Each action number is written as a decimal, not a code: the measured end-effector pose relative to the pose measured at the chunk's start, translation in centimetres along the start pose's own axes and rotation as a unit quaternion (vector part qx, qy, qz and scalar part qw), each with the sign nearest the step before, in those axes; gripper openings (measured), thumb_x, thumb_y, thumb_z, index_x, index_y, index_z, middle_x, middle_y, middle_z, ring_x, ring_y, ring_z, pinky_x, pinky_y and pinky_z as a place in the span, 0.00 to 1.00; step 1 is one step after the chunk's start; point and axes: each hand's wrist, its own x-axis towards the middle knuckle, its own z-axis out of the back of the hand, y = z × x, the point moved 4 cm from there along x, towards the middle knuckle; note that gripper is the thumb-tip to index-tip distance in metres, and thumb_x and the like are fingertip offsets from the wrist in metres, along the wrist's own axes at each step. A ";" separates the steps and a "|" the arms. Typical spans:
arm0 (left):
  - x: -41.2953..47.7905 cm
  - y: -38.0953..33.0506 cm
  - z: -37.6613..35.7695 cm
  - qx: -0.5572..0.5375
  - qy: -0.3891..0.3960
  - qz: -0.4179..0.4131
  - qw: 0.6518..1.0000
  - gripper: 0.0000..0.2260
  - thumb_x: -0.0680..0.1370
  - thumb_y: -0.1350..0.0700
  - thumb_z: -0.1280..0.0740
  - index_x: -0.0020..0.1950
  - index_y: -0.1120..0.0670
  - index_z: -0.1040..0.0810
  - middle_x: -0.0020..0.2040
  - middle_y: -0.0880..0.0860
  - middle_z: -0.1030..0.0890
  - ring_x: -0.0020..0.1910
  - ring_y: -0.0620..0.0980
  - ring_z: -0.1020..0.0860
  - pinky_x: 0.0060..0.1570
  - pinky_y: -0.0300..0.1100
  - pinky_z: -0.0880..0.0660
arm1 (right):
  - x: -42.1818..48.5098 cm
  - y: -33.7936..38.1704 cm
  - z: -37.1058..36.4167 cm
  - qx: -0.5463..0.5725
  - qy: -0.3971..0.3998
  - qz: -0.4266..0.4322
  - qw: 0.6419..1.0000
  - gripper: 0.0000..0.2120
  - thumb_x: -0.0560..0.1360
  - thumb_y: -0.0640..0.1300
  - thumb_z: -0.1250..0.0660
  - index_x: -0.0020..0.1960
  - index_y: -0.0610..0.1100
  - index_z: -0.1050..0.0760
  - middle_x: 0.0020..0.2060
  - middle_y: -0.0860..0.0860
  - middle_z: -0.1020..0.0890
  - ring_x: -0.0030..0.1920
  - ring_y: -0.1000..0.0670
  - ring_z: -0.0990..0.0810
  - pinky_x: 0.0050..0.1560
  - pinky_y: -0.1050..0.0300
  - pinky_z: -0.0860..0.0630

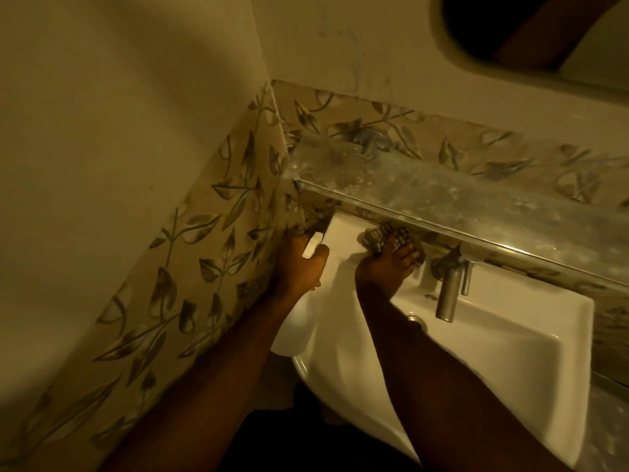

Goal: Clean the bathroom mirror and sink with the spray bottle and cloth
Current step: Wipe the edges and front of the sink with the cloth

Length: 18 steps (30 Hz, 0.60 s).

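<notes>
A white sink (531, 338) fills the lower right of the head view. My left hand (296, 267) grips a white spray bottle (296, 330) at the sink's left rim; its nozzle sticks out above my fingers. My right hand (388, 267) presses a checked cloth (384, 236) against the sink's back ledge, just under the glass shelf and left of the tap. The mirror (544, 32) shows at the top right corner, dark, with an arm reflected in it.
A spotted glass shelf (459, 195) runs above the sink's back edge. A metal tap (449, 291) stands right of my right hand, with the drain (413, 318) below it. Leaf-patterned tiles (204, 267) cover the wall close on the left.
</notes>
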 end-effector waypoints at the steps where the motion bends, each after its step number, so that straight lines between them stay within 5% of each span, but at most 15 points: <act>1: 0.2 0.0 0.2 0.003 -0.002 -0.003 1.000 0.11 0.79 0.53 0.36 0.52 0.61 0.22 0.35 0.52 0.24 0.28 0.50 0.23 0.21 0.35 0.27 | 0.0 0.7 -0.5 -0.004 -0.003 0.011 1.000 0.31 0.81 0.46 0.41 0.82 0.45 0.44 0.80 0.33 0.46 0.80 0.29 0.52 0.79 0.34 0.58; 4: 0.6 0.2 1.1 0.004 -0.007 -0.001 1.000 0.10 0.80 0.54 0.35 0.50 0.62 0.24 0.36 0.54 0.24 0.28 0.48 0.24 0.21 0.32 0.29 | -0.2 3.0 -1.8 0.008 0.000 0.029 1.000 0.30 0.80 0.47 0.39 0.81 0.45 0.41 0.79 0.31 0.46 0.79 0.28 0.52 0.78 0.32 0.57; 11: 0.7 0.7 3.4 0.051 -0.023 -0.039 0.998 0.09 0.80 0.56 0.36 0.40 0.56 0.24 0.37 0.63 0.18 0.30 0.57 0.19 0.33 0.49 0.19 | -2.2 8.4 -5.9 -0.025 0.087 0.126 0.988 0.33 0.83 0.57 0.42 0.83 0.49 0.47 0.81 0.36 0.50 0.81 0.32 0.56 0.79 0.37 0.58; 18: 0.0 2.4 4.5 0.076 -0.029 -0.038 0.996 0.13 0.80 0.55 0.35 0.35 0.48 0.29 0.33 0.56 0.19 0.28 0.54 0.18 0.29 0.42 0.20 | -3.1 9.0 -6.1 -0.054 0.084 0.180 0.979 0.34 0.81 0.59 0.41 0.82 0.48 0.45 0.81 0.35 0.49 0.80 0.31 0.54 0.80 0.36 0.57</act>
